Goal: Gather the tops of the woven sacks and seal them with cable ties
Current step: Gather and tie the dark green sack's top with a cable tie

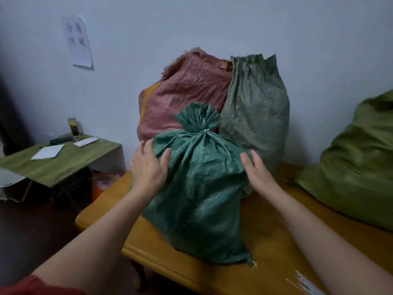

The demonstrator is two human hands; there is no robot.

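The left grip (148, 167) and right grip (257, 173), fingers straight and holding nothing, rest against either side of the green sack (202, 199), which stands on the surface (265, 241), neck cinched by a white cable tie (204, 130).

Lower right of frame: bare worktop (272, 248) strip btw teal sack (202, 199) & olive sack (350, 167), an open lane. Behind teal sack, red sack (187, 96) & grey-green sack (255, 107) stand touching, w/ wall (191, 22) just behind: upper centre blocked. Left grip (148, 167) & right grip (257, 173) flank teal sack's shoulders. Free air above its tied neck. Side table (63, 162) at left of frame, well apart from worktop.
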